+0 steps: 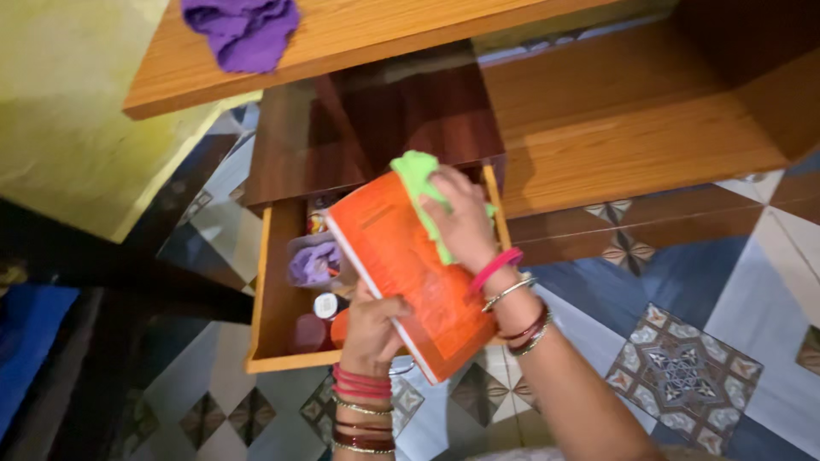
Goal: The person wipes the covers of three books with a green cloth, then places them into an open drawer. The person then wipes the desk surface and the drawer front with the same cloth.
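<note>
Now, from the head camera, the left hand (369, 329) is gripping the orange book (410, 273) by its lower edge, fingers curled closed, holding it over the open wooden drawer (265, 282). Meanwhile the right hand (465, 224) is pressing a green cloth (418, 183) onto the cover, mid-wipe; finishing seemingly needs strokes down the cover.

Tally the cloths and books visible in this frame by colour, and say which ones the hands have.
Green cloth: 1, pressed on the book by the right hand
Purple cloth: 1, on the wooden top
Orange book: 1, held over the open drawer by the left hand
Total: 3
</note>
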